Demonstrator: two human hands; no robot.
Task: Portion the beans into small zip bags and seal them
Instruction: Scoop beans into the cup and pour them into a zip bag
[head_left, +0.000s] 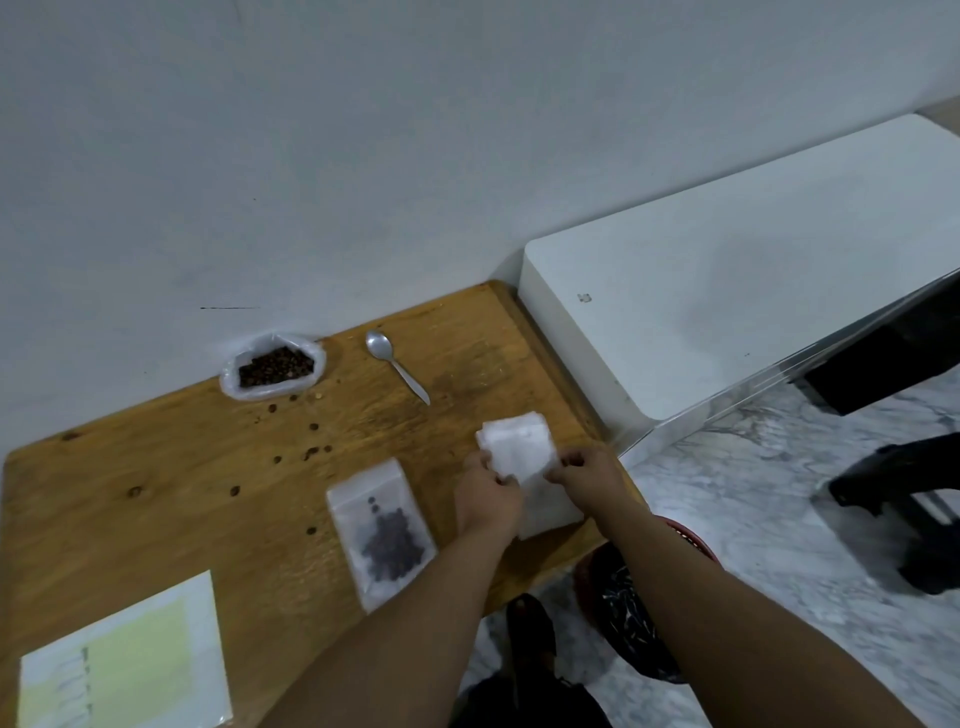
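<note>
- Left hand (488, 496) was down near the right edge of the wooden table (156, 493), fingers curled, pinching the near left edge of the stack of empty zip bags (517, 447)
- Right hand (584, 474) was in there too, fingers curled on the same stack from its right side, and the two hands sat close together with the white plastic between them
- Whether a single bag was coming off the stack could not be told, the plastic was too blurred
- The filled zip bag (387, 535) lay flat just left of the left hand, a dark clump of beans in its lower half
- The open bag of beans (275, 368) stood far back against the wall
- Loose beans (311, 452) were scattered between the two bags
- The spoon (395, 364) lay near the open bag, apart from both hands
</note>
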